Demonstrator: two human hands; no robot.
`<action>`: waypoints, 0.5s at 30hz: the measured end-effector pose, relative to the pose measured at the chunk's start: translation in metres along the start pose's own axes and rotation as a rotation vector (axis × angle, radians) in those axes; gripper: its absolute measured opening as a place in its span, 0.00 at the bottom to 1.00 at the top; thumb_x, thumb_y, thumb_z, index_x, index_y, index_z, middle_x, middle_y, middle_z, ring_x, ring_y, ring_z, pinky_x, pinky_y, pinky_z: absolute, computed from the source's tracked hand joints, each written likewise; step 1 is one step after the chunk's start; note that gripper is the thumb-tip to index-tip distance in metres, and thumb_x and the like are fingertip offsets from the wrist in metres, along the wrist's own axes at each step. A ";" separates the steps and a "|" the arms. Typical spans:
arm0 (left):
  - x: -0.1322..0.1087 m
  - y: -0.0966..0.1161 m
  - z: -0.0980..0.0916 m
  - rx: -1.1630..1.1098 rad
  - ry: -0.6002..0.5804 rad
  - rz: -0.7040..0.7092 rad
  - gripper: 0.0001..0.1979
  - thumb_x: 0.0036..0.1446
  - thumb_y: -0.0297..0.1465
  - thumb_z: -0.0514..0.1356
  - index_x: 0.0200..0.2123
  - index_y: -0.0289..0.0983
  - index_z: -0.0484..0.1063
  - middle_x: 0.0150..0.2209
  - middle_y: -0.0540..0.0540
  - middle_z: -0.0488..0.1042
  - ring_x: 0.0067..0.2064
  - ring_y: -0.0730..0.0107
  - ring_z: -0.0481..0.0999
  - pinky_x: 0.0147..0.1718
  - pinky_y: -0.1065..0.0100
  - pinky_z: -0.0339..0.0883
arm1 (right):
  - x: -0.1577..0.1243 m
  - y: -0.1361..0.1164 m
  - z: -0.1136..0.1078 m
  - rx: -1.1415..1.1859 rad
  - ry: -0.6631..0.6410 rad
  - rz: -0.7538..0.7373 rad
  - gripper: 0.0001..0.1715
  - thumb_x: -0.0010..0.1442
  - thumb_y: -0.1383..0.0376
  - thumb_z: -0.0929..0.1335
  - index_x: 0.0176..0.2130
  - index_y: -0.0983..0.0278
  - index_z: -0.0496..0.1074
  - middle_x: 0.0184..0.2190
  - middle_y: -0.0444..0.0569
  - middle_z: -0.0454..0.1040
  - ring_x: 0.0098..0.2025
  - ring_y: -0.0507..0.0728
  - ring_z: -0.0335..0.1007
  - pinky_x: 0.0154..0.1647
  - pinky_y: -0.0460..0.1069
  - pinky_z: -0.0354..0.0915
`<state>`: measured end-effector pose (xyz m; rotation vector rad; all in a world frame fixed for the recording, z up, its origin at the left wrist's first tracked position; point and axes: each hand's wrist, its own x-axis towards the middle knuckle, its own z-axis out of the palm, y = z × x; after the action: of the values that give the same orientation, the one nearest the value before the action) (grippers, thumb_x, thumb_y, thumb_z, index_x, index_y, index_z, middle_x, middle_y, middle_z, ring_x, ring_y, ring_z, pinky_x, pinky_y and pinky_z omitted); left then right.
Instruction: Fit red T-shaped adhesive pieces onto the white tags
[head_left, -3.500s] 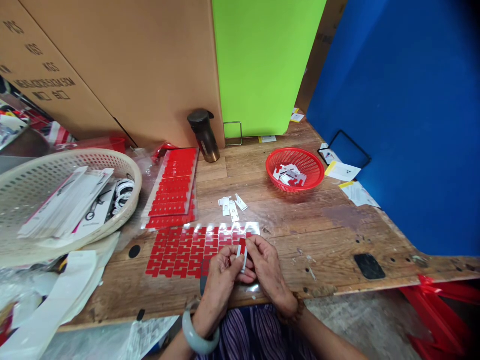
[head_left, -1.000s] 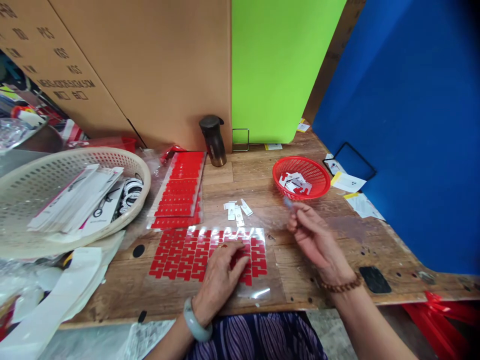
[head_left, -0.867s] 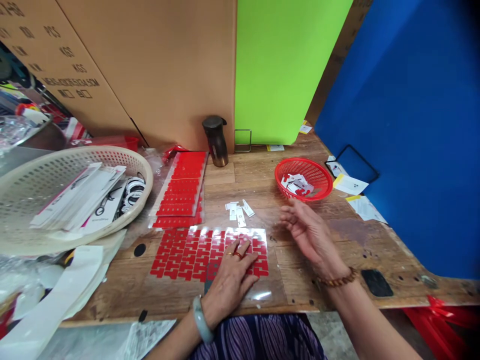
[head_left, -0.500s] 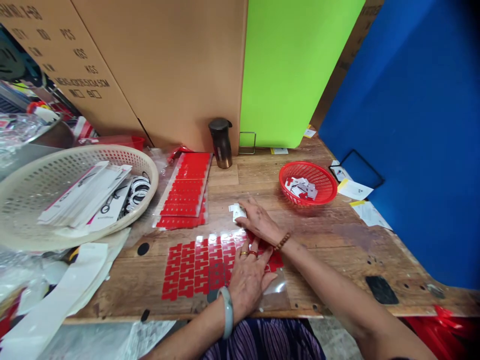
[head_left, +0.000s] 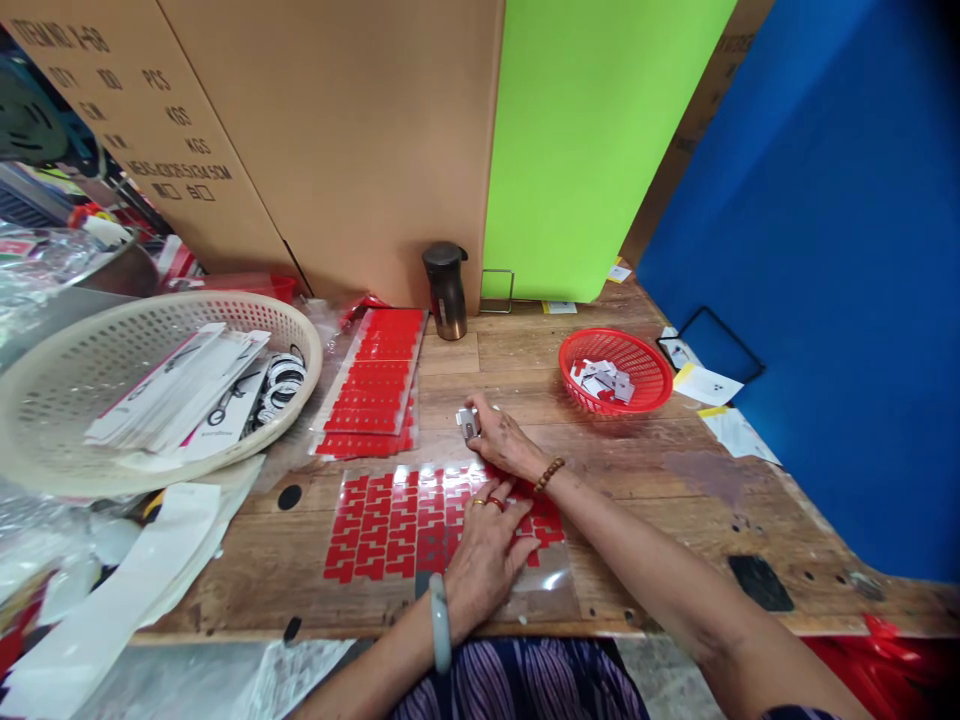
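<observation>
A clear sheet of red T-shaped stickers [head_left: 367, 530] lies flat near the table's front edge. My left hand [head_left: 491, 550] rests palm-down on its right half, fingers stretched out and covering some of the stickers. Just beyond, my right hand [head_left: 506, 440] pinches a small grey-and-white card piece [head_left: 468, 424] between thumb and fingers, tilted on the table. To the right, a red plastic basket [head_left: 649, 372] holds several similar small cards [head_left: 604, 380], some with red on them. A stack of red sticker sheets [head_left: 382, 370] lies behind and to the left.
A large cream basket [head_left: 45, 340] with long printed cards and black-and-white rings stands left. A dark tumbler [head_left: 447, 290] stands against the cardboard box [head_left: 360, 140]. Green [head_left: 585, 150] and blue panels [head_left: 825, 300] rise behind and right. Paper slips [head_left: 739, 432] lie along the right edge.
The small card piece by my right hand has gone from lying flat, white side showing, to tilted with a grey face showing, now pinched. My left hand stays on the sheet.
</observation>
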<state>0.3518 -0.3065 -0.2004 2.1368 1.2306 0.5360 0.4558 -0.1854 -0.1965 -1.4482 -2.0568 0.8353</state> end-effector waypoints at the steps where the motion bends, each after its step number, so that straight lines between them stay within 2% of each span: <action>1: -0.001 -0.002 -0.003 -0.070 0.066 -0.032 0.17 0.57 0.31 0.57 0.50 0.38 0.68 0.56 0.37 0.65 0.59 0.53 0.62 0.55 0.49 0.57 | -0.002 0.000 0.000 0.021 -0.003 -0.014 0.29 0.47 0.77 0.65 0.50 0.63 0.59 0.28 0.42 0.65 0.30 0.52 0.62 0.34 0.46 0.58; 3: -0.003 -0.005 -0.012 -0.217 0.233 -0.143 0.13 0.59 0.31 0.54 0.47 0.38 0.68 0.49 0.39 0.71 0.51 0.59 0.70 0.52 0.53 0.62 | -0.007 0.001 -0.004 0.062 -0.005 -0.033 0.29 0.50 0.77 0.63 0.51 0.62 0.59 0.27 0.40 0.65 0.29 0.51 0.62 0.32 0.44 0.58; 5: -0.002 -0.007 -0.024 -0.358 0.406 -0.274 0.12 0.59 0.33 0.55 0.46 0.38 0.67 0.44 0.41 0.73 0.45 0.64 0.73 0.47 0.58 0.66 | -0.016 0.003 -0.012 0.149 -0.024 -0.056 0.27 0.53 0.76 0.61 0.52 0.61 0.60 0.27 0.40 0.65 0.28 0.50 0.62 0.30 0.44 0.58; 7: 0.002 -0.010 -0.035 -0.497 0.514 -0.367 0.15 0.57 0.35 0.57 0.46 0.37 0.63 0.45 0.41 0.71 0.42 0.66 0.74 0.42 0.62 0.68 | -0.030 0.004 -0.022 0.270 -0.074 -0.091 0.26 0.56 0.74 0.61 0.54 0.60 0.62 0.28 0.41 0.66 0.28 0.50 0.62 0.30 0.44 0.58; 8: 0.004 -0.010 -0.039 -0.573 0.515 -0.394 0.19 0.55 0.36 0.59 0.49 0.37 0.61 0.46 0.41 0.71 0.41 0.67 0.74 0.41 0.63 0.69 | -0.039 0.004 -0.026 0.328 -0.108 -0.106 0.26 0.57 0.72 0.61 0.55 0.59 0.62 0.28 0.41 0.67 0.28 0.50 0.62 0.30 0.44 0.59; 9: 0.007 -0.011 -0.042 -0.645 0.474 -0.412 0.22 0.54 0.36 0.60 0.51 0.37 0.60 0.45 0.42 0.71 0.40 0.67 0.75 0.40 0.64 0.70 | -0.049 0.003 -0.030 0.378 -0.147 -0.112 0.26 0.57 0.71 0.62 0.56 0.59 0.61 0.29 0.41 0.68 0.28 0.50 0.62 0.30 0.44 0.59; 11: 0.011 -0.011 -0.043 -0.776 0.308 -0.433 0.23 0.50 0.34 0.63 0.49 0.36 0.62 0.40 0.44 0.74 0.37 0.69 0.76 0.37 0.67 0.70 | -0.070 0.002 -0.034 0.470 -0.223 -0.092 0.27 0.57 0.69 0.64 0.56 0.58 0.61 0.28 0.41 0.68 0.28 0.50 0.62 0.29 0.44 0.60; 13: 0.012 -0.009 -0.039 -0.880 0.096 -0.483 0.18 0.48 0.33 0.65 0.42 0.33 0.67 0.31 0.46 0.76 0.30 0.71 0.76 0.31 0.70 0.70 | -0.090 0.001 -0.035 0.546 -0.266 -0.046 0.24 0.57 0.66 0.66 0.53 0.58 0.63 0.28 0.41 0.68 0.28 0.50 0.63 0.28 0.44 0.60; 15: 0.011 -0.006 -0.034 -0.952 -0.064 -0.560 0.13 0.48 0.33 0.65 0.35 0.32 0.69 0.23 0.47 0.75 0.22 0.73 0.74 0.25 0.72 0.69 | -0.105 0.003 -0.035 0.607 -0.254 0.018 0.21 0.57 0.63 0.67 0.51 0.59 0.64 0.28 0.41 0.69 0.28 0.50 0.64 0.28 0.44 0.61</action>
<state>0.3326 -0.2843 -0.1791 0.9642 1.1375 0.6188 0.5154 -0.2767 -0.1792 -1.0605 -1.7242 1.5512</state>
